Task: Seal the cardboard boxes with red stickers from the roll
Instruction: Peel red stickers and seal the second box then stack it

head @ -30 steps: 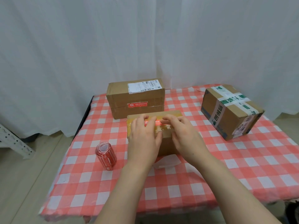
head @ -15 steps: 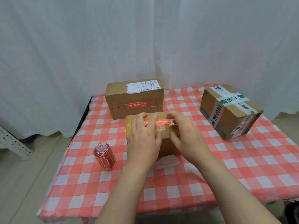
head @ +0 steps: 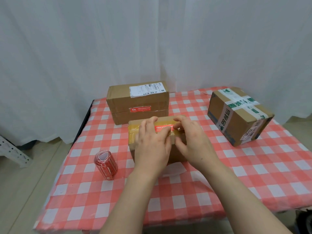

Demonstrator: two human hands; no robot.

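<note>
Flat on the small cardboard box (head: pixel 133 134), a glossy red sticker (head: pixel 163 128) under both hands.

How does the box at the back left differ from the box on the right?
The back left box sits square to the camera; the right box is turned at an angle. The back left box carries a red sticker and a white shipping label; the right box is crossed by green-printed tape. Both are brown cardboard, closed.
</note>
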